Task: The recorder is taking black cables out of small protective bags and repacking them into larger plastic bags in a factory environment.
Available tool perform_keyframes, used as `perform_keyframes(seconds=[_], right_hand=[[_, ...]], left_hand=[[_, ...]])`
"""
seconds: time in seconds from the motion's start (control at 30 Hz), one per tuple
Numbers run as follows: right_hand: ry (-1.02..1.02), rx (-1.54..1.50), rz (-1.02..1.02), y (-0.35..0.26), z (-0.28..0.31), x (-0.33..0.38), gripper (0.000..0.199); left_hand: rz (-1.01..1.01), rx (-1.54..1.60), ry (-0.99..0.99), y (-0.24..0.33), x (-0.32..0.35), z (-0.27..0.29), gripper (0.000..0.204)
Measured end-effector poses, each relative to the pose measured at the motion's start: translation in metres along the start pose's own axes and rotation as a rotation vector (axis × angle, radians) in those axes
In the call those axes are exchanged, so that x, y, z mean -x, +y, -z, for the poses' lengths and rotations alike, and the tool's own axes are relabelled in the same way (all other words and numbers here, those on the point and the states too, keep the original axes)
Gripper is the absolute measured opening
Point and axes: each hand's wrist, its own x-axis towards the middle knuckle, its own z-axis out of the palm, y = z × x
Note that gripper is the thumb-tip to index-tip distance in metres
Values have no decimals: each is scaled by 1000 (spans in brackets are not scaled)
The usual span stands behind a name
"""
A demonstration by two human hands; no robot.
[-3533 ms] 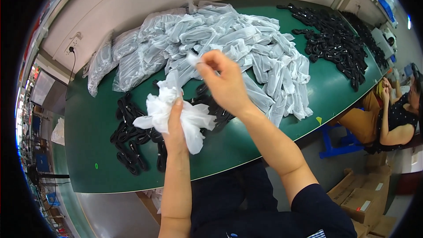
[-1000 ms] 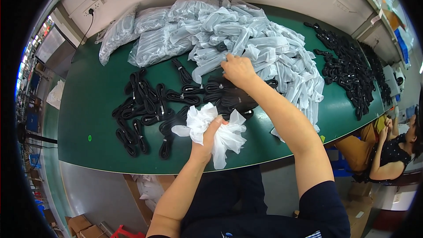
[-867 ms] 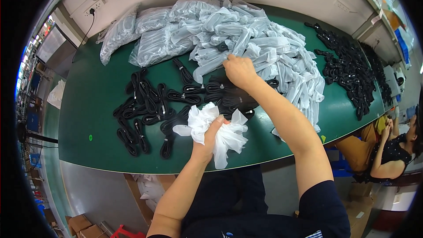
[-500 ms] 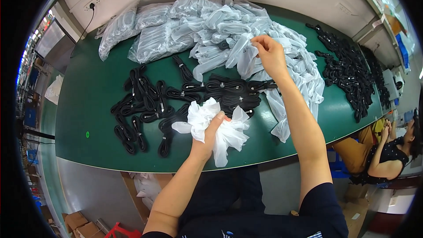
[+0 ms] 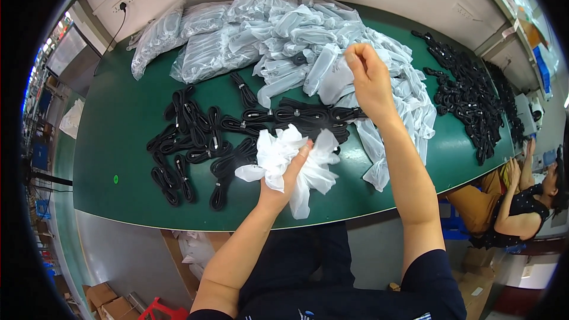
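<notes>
"Where is the thin, crumpled white plastic bunch (image 5: pixel 274 157) held?"
"It is clamped in the left hand (image 5: pixel 287 175); coiled black cables (image 5: pixel 198 127) are spread at its ten o'clock."
"The right hand (image 5: pixel 372 80)?"
"Fingers curled; a translucent white bag (image 5: pixel 336 84) is seen at nine o'clock; whether gripped cannot be told."

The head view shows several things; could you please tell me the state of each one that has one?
Left hand, closed around white plastic
White plastic, crumpled, bunched
Right hand, raised, fingers curled; whether it grips anything is unclear
Near cables, coiled
Far cables, heaped
Pouches, heaped, overlapping
Clear sacks, bulging
Plug, plugged in
</notes>
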Motion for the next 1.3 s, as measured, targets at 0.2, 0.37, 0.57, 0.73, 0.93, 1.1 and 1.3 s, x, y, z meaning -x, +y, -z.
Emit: perform_keyframes(seconds=[0.2,0.37,0.57,0.73,0.93,1.1,1.3], right_hand=[[-637,-521,-167,-64,-27,29,8],[-370,-18,72,-20,-58,12,12],[-378,752,579,80,-60,7,20],[-344,604,600,86,-61,0,6],[-36,418,348,65,-51,-9,11],[79,-366,-210,7,-34,-14,13],[-781,-682,-169,-43,-50,27,15]], left_hand=[[-378,-468,52,3,-9,10,56],[-156,-162,90,-2,-2,35,31],[-7,278,136,15,5,22,37],[310,359,28,6,5,41,32],[284,415,71,6,9,33,35],[-6,217,42,13,3,23,46],[-219,-63,70,15,-2,26,42]])
